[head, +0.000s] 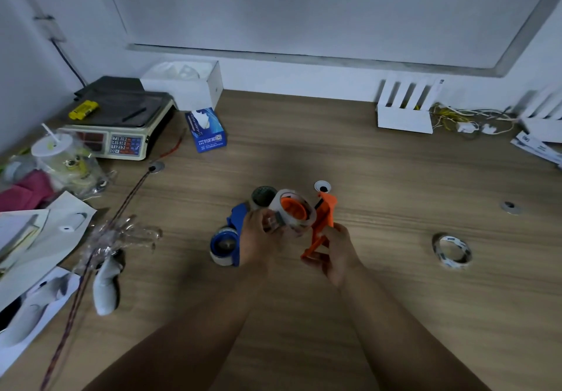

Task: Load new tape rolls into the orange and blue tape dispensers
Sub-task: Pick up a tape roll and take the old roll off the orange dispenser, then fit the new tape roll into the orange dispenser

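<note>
The orange tape dispenser (324, 219) is held above the middle of the wooden table (380, 171). My right hand (334, 253) grips its handle from below. A clear tape roll (296, 212) sits around the dispenser's orange hub, and my left hand (258, 234) holds that roll at its left side. The blue tape dispenser (232, 235) lies on the table just left of my left hand, with a roll on its blue hub (224, 244). Behind the hands stands another roll with a dark core (263, 197).
An empty tape core ring (452, 250) lies at the right. A weighing scale (118, 126), a tissue pack (206, 130) and a white box (185, 83) sit at the back left. Crumpled clear wrap (121, 235), papers and a drink cup (57, 159) crowd the left edge; a white cable holder (406, 110) stands back right.
</note>
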